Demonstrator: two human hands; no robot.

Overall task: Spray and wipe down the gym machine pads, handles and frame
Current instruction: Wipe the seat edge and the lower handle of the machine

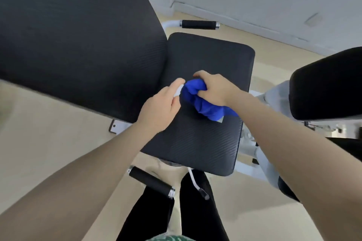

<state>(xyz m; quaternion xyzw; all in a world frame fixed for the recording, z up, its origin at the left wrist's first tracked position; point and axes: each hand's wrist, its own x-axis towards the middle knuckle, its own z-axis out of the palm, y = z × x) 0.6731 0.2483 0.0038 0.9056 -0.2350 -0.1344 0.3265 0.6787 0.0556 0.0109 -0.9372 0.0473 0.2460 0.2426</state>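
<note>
Two black handles: one is sitting near (151,184), one far (199,24). Between them the seat pad (197,139) is running its long axis near to far. Over its middle, the left hand (160,107) is pinching a small white sprayer (179,90), its nozzle nearly touching the one blue cloth (197,101) bunched in the right hand (213,88).
</note>
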